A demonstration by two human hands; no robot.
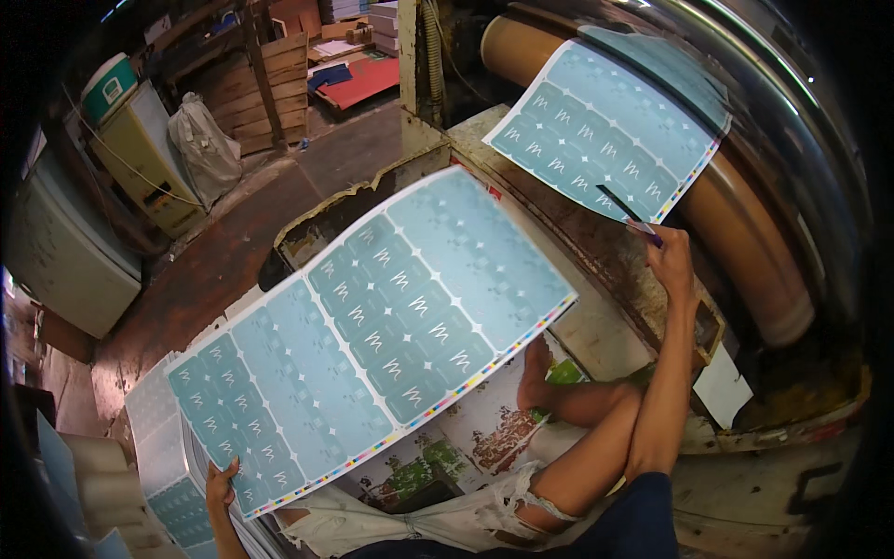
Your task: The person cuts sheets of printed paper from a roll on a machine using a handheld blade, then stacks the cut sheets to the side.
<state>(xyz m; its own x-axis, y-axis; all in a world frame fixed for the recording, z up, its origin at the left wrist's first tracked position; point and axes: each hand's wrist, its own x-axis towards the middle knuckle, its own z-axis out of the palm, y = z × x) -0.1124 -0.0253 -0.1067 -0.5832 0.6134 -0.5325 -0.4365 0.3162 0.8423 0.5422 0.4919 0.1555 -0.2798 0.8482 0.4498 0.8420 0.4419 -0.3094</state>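
Note:
My left hand (221, 482) grips the near left corner of a large printed sheet (307, 373), thumb on top. The sheet slopes across my lap in teal and pale blue panels, with a strip of colour patches along its near edge. My right hand (672, 264) is closed round a purple-handled knife (652, 236) with a dark, narrow blade. The blade lies across the near edge of a second printed sheet (596, 130), which hangs from the roller machine. Whether the blade touches that sheet I cannot tell.
A big shiny roller (792, 121) stands at the right, with a brown cylinder (759, 252) below. A stack of printed sheets (172, 466) sits at my left. Farther back are a worn cabinet (154, 158), a white sack (203, 147) and a red board (361, 86).

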